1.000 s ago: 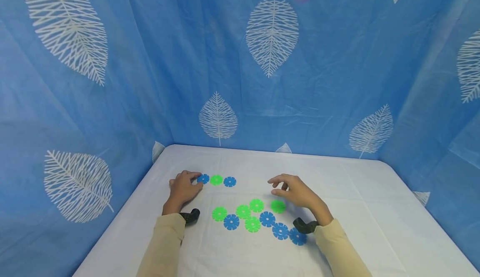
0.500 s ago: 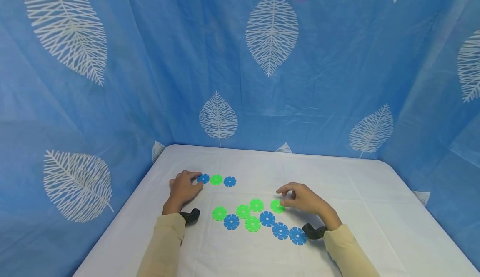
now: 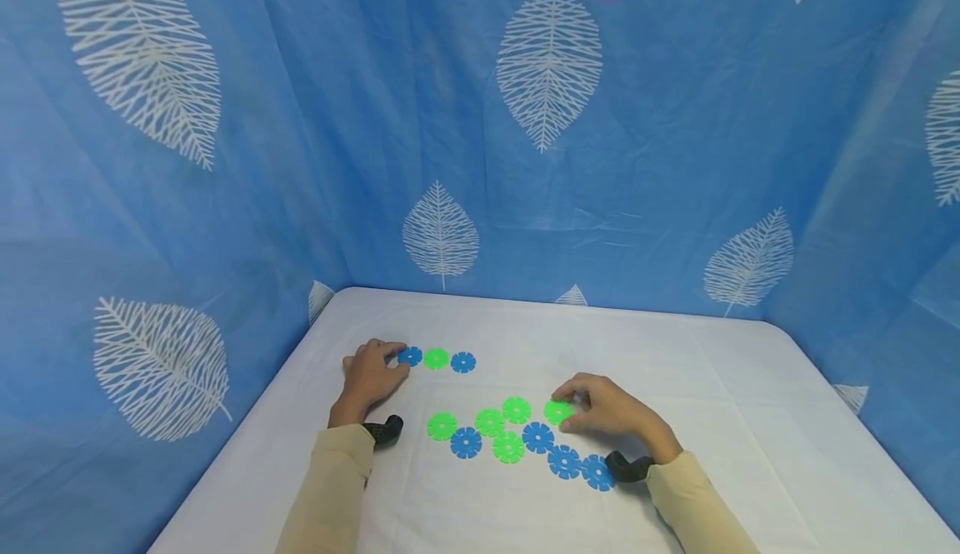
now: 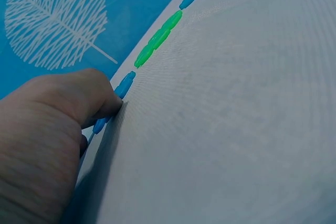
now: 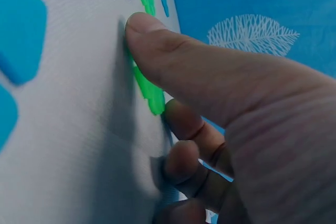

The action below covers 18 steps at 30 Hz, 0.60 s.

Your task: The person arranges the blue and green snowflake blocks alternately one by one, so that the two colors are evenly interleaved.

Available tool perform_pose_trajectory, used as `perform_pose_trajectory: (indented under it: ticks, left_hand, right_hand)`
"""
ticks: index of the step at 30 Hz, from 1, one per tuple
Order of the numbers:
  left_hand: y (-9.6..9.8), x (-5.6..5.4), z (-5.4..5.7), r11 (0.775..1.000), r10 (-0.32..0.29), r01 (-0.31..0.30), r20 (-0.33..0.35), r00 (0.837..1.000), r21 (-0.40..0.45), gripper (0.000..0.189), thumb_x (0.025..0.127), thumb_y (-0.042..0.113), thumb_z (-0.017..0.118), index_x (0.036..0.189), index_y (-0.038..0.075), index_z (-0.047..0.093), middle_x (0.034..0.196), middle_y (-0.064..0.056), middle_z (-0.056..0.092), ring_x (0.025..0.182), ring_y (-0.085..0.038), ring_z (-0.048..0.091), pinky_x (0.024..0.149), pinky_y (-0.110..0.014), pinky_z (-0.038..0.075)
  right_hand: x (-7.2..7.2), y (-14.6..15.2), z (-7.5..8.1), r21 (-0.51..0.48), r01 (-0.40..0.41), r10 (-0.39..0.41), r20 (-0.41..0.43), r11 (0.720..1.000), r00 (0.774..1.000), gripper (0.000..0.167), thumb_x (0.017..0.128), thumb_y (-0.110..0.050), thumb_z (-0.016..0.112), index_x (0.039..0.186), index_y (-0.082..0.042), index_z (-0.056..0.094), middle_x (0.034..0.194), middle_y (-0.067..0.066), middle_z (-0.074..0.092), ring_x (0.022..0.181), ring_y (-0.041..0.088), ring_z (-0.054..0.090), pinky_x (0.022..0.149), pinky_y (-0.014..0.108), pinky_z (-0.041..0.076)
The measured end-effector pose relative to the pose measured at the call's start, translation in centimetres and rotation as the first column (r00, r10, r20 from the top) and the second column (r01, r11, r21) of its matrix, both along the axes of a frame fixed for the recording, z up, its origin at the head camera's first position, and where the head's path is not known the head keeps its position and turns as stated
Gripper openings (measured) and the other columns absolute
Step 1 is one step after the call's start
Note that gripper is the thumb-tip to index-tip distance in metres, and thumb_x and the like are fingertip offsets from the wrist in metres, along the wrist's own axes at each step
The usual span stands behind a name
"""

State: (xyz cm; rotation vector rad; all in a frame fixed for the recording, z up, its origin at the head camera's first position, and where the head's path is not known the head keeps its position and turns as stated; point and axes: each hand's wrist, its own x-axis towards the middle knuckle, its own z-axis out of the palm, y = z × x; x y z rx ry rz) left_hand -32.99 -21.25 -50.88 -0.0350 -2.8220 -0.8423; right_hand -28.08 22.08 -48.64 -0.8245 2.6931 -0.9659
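Near the far left corner of the table (image 3: pixel 720 404), my left hand (image 3: pixel 369 377) pinches a blue disc (image 3: pixel 412 358) between thumb and forefinger; a green disc (image 3: pixel 436 360) and second blue disc (image 3: pixel 464 363) continue the row rightward. Farther from the back edge lie scattered discs (image 3: pixel 515 448). My right hand (image 3: pixel 609 408) curves thumb and forefinger around the rightmost green disc (image 3: pixel 557 411); whether they grip, I cannot tell.

White table (image 3: pixel 750 454), blue discs (image 3: pixel 460 443), green discs (image 3: pixel 502 447)
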Motion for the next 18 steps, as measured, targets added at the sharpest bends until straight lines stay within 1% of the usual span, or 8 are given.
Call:
perform_pose_trajectory:
  ticks: [7,12,14,18]
  left_hand:
    - [0.05,0.17,-0.06,1.000,0.004,-0.004,-0.002,1.000,0.001,0.044,0.085,0.034,0.069,0.126,0.020,0.070,0.122,-0.012,0.064,0.114,-0.032,0.057,0.089,-0.051,0.030]
    - [0.07,0.23,-0.10,1.000,0.003,-0.003,-0.009,1.000,0.003,0.043,0.085,0.034,0.069,0.126,0.021,0.071,0.121,-0.011,0.064,0.113,-0.031,0.057,0.088,-0.050,0.030]
    - [0.04,0.21,-0.04,1.000,0.001,-0.001,-0.010,1.000,0.004,0.043,0.085,0.034,0.069,0.126,0.021,0.070,0.122,-0.011,0.064,0.114,-0.031,0.057,0.088,-0.050,0.030]
    - [0.00,0.14,0.12,1.000,-0.003,0.003,-0.014,1.000,0.005,0.043,0.085,0.034,0.068,0.126,0.020,0.070,0.122,-0.012,0.064,0.114,-0.031,0.057,0.089,-0.051,0.030]
  right_hand:
    - [0.06,-0.05,-0.46,-0.002,0.005,-0.005,0.024,1.000,1.000,0.045,0.083,-0.038,0.080,0.123,-0.021,0.068,0.109,-0.005,0.064,0.078,0.009,0.048,0.069,0.027,0.042]
    - [0.01,0.02,-0.65,0.003,0.005,-0.005,0.022,1.000,1.000,0.045,0.084,-0.039,0.080,0.123,-0.021,0.068,0.110,-0.005,0.063,0.078,0.009,0.048,0.069,0.027,0.042]
    - [0.00,-0.03,-0.53,0.014,0.011,-0.012,0.015,1.000,1.000,0.045,0.084,-0.039,0.080,0.123,-0.022,0.068,0.111,-0.006,0.064,0.082,0.009,0.050,0.071,0.028,0.044]
    - [-0.04,-0.22,-0.11,0.034,0.032,-0.032,0.008,0.999,0.999,0.046,0.082,-0.040,0.081,0.122,-0.022,0.069,0.112,-0.007,0.064,0.093,0.011,0.054,0.080,0.031,0.046]
